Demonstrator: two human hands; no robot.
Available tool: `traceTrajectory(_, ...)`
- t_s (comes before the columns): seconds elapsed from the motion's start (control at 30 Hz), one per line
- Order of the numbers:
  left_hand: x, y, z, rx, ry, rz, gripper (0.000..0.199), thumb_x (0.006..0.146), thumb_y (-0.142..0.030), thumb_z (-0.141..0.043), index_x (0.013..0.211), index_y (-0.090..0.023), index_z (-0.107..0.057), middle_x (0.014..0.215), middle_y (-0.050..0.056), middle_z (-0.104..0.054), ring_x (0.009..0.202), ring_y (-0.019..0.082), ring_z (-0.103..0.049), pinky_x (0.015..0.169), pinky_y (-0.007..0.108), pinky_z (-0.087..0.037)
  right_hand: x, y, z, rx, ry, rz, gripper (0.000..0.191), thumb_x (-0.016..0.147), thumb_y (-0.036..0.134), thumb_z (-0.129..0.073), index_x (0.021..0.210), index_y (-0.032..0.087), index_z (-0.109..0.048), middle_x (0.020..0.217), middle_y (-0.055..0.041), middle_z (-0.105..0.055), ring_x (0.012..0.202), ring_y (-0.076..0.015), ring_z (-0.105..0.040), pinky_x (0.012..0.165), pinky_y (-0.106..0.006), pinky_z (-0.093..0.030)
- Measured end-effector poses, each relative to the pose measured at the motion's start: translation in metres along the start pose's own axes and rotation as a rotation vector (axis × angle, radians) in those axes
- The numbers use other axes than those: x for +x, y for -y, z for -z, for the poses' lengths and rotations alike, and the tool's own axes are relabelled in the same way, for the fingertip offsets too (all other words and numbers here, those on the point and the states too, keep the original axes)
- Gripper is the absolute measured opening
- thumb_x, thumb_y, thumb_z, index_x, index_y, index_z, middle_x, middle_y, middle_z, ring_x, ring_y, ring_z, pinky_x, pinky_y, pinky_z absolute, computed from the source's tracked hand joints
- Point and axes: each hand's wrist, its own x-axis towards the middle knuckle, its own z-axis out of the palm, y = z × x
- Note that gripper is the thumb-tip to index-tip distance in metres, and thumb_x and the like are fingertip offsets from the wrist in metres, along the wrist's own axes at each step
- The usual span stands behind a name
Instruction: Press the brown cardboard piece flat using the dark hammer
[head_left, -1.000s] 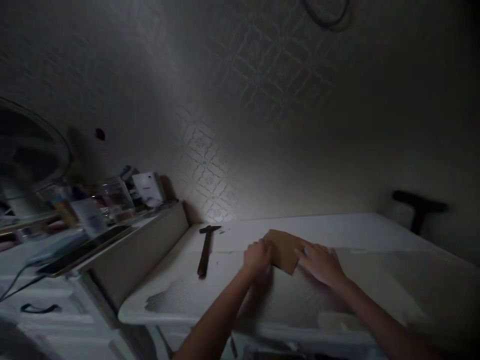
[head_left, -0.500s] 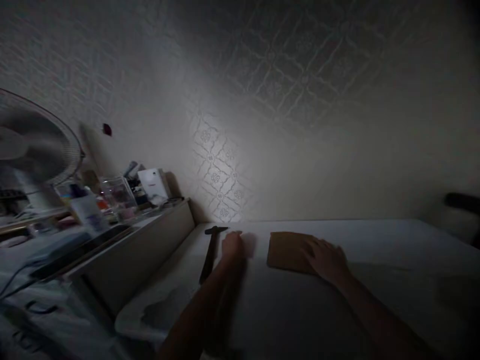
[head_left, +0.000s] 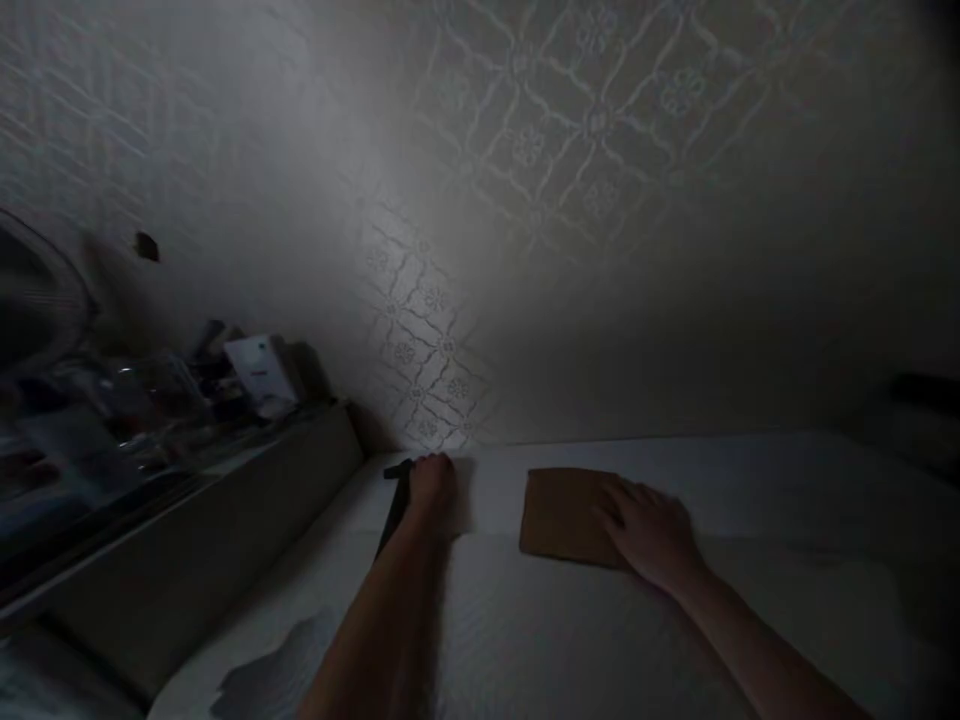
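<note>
Hammer, one: dark head [head_left: 396, 470] and dark handle [head_left: 391, 525], lying on the white counter [head_left: 495, 490] at the left hand [head_left: 433, 480]; the hand is bunched against the right end of the head, the forearm partly covering the handle; whether the fingers are clenched on it cannot be told. Flat brown piece [head_left: 559, 515], one: roughly rectangular, lying on the counter between the two hands, its right end under the right hand [head_left: 651, 530], which rests palm down with fingers extended and thumb apart, not wrapped round it. Grey patch [head_left: 277, 665], one: irregular in outline, on the counter, nearer the wearer than the left hand. White box [head_left: 261, 368], one: on the raised cabinet [head_left: 292, 480] to the left of the left hand; bears one small reddish line of print, too blurred to read. Small articles around the box: several, crowded and blurred, count uncertain. Round fan [head_left: 37, 290], one: cut by the picture edge, far left of both hands. Dark spot [head_left: 146, 247], one: on the patterned wall [head_left: 600, 220], beyond and left of the left hand. Dark object [head_left: 926, 390], one: well to the right of the right hand, blurred.
</note>
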Motion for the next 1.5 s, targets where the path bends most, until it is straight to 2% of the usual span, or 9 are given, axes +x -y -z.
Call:
traceTrajectory(0.13, 0.004, -0.004, 0.001, -0.046, -0.036, 0.01, 0.029, 0.085, -0.02, -0.041, 0.094, -0.01, -0.066, 0.096, 0.016, -0.066, 0.098, 0.029, -0.058, 0.083, 0.039, -0.045, 0.0, 0.0, 0.002, -0.004, 0.005, -0.002, 0.045, 0.087, 0.047, -0.033, 0.119, 0.024, -0.055, 0.129, -0.0096, -0.05, 0.117, -0.029, -0.044, 0.097, -0.052, -0.025)
traceTrajectory(0.2, 0.004, -0.013, 0.004, -0.199, -0.042, 0.034, 0.026, 0.082, -0.022, -0.046, 0.093, -0.011, -0.067, 0.097, 0.015, -0.066, 0.098, 0.027, -0.059, 0.085, 0.037, -0.044, 0.0, 0.0, 0.003, -0.006, 0.011, -0.001, 0.045, 0.087, 0.046, -0.034, 0.119, 0.023, -0.055, 0.129, -0.01, -0.051, 0.116, -0.0288, -0.044, 0.097, -0.052, -0.025)
traceTrajectory(0.3, -0.003, -0.041, 0.011, -0.62, -0.01, 0.052, 0.022, 0.078, -0.021, -0.053, 0.09, -0.012, -0.068, 0.095, 0.012, -0.068, 0.094, 0.022, -0.061, 0.085, 0.031, -0.044, 0.0, 0.001, 0.004, -0.004, 0.022, 0.0, 0.045, 0.087, 0.045, -0.036, 0.119, 0.021, -0.055, 0.128, -0.0097, -0.051, 0.117, -0.0281, -0.043, 0.097, -0.05, -0.025)
traceTrajectory(0.47, -0.038, -0.098, 0.013, -0.895, 0.063, -0.044, 0.02, 0.077, -0.023, -0.053, 0.084, -0.014, -0.069, 0.084, 0.004, -0.07, 0.08, 0.013, -0.064, 0.07, 0.019, -0.047, 0.001, 0.001, 0.008, -0.006, 0.048, 0.002, 0.046, 0.088, 0.045, -0.034, 0.122, 0.02, -0.054, 0.129, -0.0092, -0.051, 0.116, -0.0272, -0.044, 0.097, -0.048, -0.027)
traceTrajectory(0.57, -0.057, -0.111, 0.006, -1.072, 0.083, -0.043, 0.017, 0.072, -0.024, -0.059, 0.078, -0.012, -0.069, 0.078, 0.006, -0.069, 0.075, 0.015, -0.063, 0.064, 0.021, -0.047, 0.001, 0.0, 0.009, -0.022, 0.06, 0.006, 0.046, 0.088, 0.045, -0.034, 0.122, 0.02, -0.053, 0.131, -0.0091, -0.049, 0.116, -0.0269, -0.044, 0.097, -0.047, -0.027)
traceTrajectory(0.7, -0.067, -0.103, 0.0, -1.242, 0.159, 0.003, 0.018, 0.067, -0.024, -0.066, 0.077, -0.009, -0.069, 0.075, 0.009, -0.068, 0.068, 0.015, -0.061, 0.061, 0.021, -0.046, 0.002, -0.002, 0.008, -0.03, 0.055, 0.001, 0.047, 0.088, 0.047, -0.035, 0.123, 0.022, -0.053, 0.133, -0.0087, -0.047, 0.119, -0.0275, -0.042, 0.097, -0.049, -0.027)
traceTrajectory(0.93, -0.073, -0.094, 0.014, -1.342, 0.431, -0.025, 0.016, 0.063, -0.02, -0.069, 0.073, -0.008, -0.071, 0.069, 0.006, -0.065, 0.059, 0.01, -0.055, 0.056, 0.019, -0.042, 0.001, -0.002, 0.008, -0.008, 0.043, 0.009, 0.047, 0.087, 0.048, -0.034, 0.122, 0.021, -0.054, 0.13, -0.009, -0.05, 0.116, -0.0274, -0.045, 0.096, -0.049, -0.028)
traceTrajectory(1.23, -0.068, -0.093, 0.012, -1.233, 0.477, -0.014, 0.01, 0.066, -0.01, -0.062, 0.07, -0.01, -0.071, 0.061, 0.002, -0.061, 0.052, 0.007, -0.048, 0.052, 0.018, -0.037, 0.001, -0.002, 0.01, -0.022, 0.033, 0.02, 0.047, 0.088, 0.048, -0.035, 0.121, 0.021, -0.055, 0.128, -0.01, -0.051, 0.115, -0.0278, -0.046, 0.095, -0.05, -0.03)
traceTrajectory(1.5, -0.068, -0.091, 0.012, -1.205, 0.453, -0.073, 0.01, 0.065, -0.013, -0.065, 0.071, -0.011, -0.073, 0.065, 0.003, -0.065, 0.059, 0.01, -0.055, 0.06, 0.02, -0.042, 0.001, -0.003, 0.008, -0.01, 0.029, 0.013, 0.046, 0.087, 0.048, -0.035, 0.12, 0.023, -0.055, 0.128, -0.0095, -0.051, 0.116, -0.0275, -0.045, 0.096, -0.049, -0.029)
